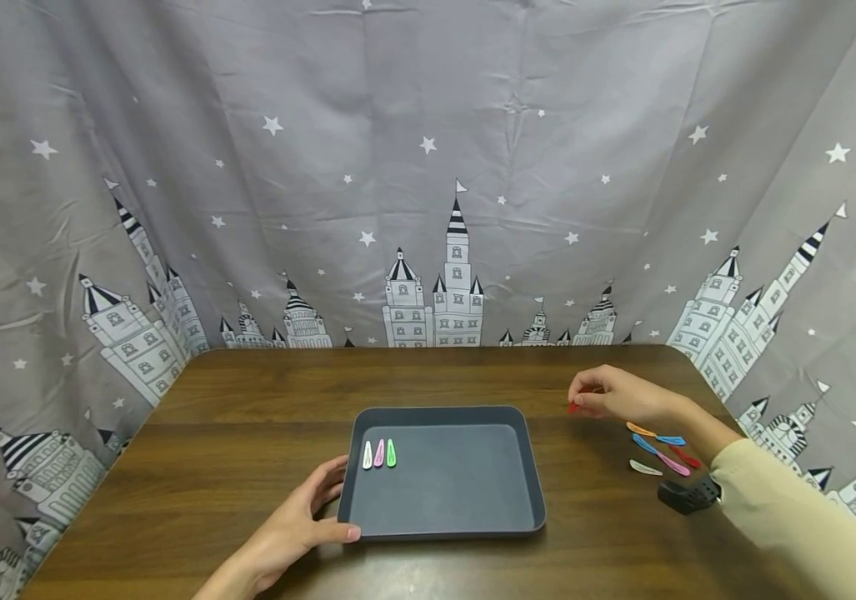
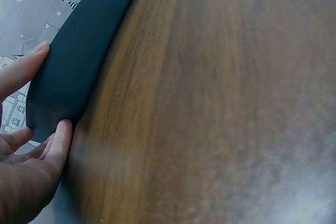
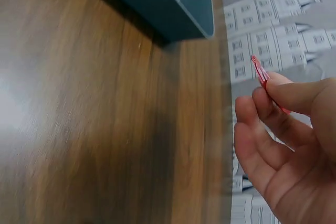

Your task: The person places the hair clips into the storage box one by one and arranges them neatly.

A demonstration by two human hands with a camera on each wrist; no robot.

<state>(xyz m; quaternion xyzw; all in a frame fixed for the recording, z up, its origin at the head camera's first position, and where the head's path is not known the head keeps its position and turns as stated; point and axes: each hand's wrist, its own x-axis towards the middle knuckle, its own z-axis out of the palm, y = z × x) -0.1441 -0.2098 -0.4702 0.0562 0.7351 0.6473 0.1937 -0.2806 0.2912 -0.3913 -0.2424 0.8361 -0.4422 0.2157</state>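
A red snap hair clip (image 3: 260,72) is pinched between the thumb and fingers of my right hand (image 1: 620,395), raised above the table to the right of a dark grey tray (image 1: 458,492). My left hand (image 1: 292,521) grips the tray's near-left corner, thumb at the front and fingers along the left side. Inside the tray, near its left wall, a white clip (image 1: 367,455), a pink clip (image 1: 378,453) and a green clip (image 1: 392,453) lie side by side in a row. The left wrist view shows the tray's outer wall (image 2: 79,51) between thumb and fingers.
Right of the tray, below my right forearm, lie several loose clips: an orange clip (image 1: 641,429), blue ones (image 1: 644,444), a pink clip (image 1: 673,461), a red clip (image 1: 686,457) and a whitish clip (image 1: 645,467). A grey castle-print curtain (image 1: 428,208) hangs behind the wooden table (image 1: 247,417).
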